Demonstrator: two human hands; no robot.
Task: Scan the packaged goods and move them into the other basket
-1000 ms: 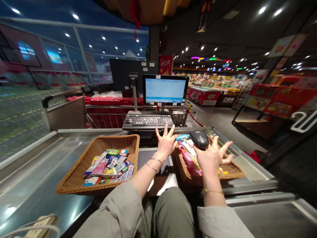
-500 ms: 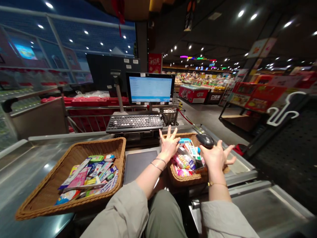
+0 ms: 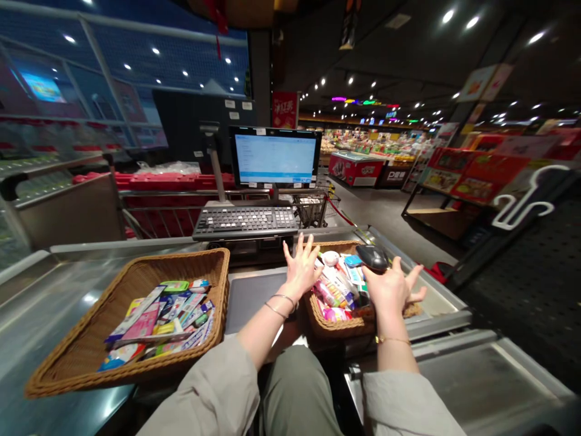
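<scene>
Left hand (image 3: 300,266): fingers spread apart, holding nothing, hovering over the left rim of the small woven wicker basket (image 3: 338,327).
Right hand (image 3: 391,288): clamped on the dark grey handheld scanner (image 3: 372,257) at its thumb side (other fingers splayed).
Scanner position: above the small basket's colourful snack packets (image 3: 333,292).
Table: the steel table (image 3: 476,375) also carries a large woven wicker basket (image 3: 91,342) at the left.
Beyond: black keyboard (image 3: 245,220), lit monitor (image 3: 275,157).

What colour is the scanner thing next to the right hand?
Black and shiny; the head view shows the scanner best.
</scene>
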